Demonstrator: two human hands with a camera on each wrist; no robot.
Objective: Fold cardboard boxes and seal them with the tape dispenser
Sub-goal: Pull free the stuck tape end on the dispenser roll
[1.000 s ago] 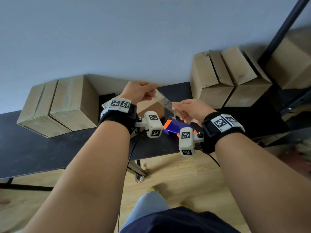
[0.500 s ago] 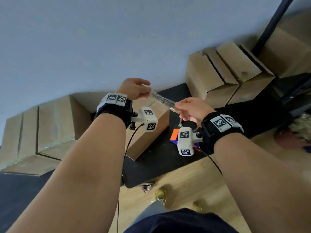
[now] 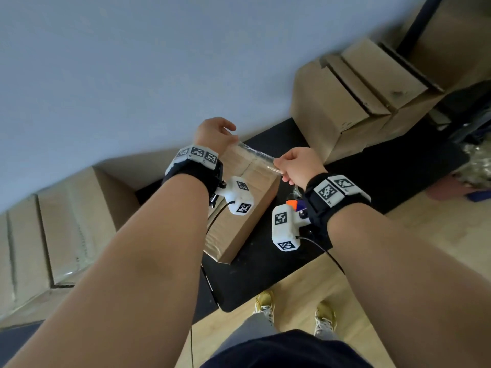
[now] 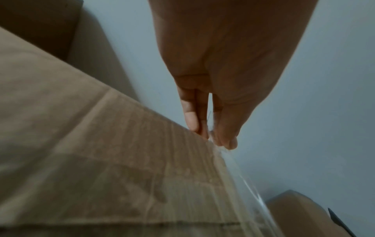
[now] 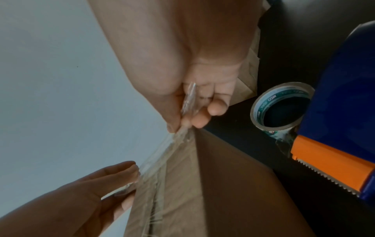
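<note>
The left hand (image 3: 212,135) and right hand (image 3: 295,166) each pinch one end of a clear tape strip (image 3: 255,156); it now hangs over the box (image 3: 239,208) on the desk (image 3: 265,261), closer than before; sticking it down comes next, I think.

The right wrist band hides most of the tape dispenser (image 3: 295,205).
</note>
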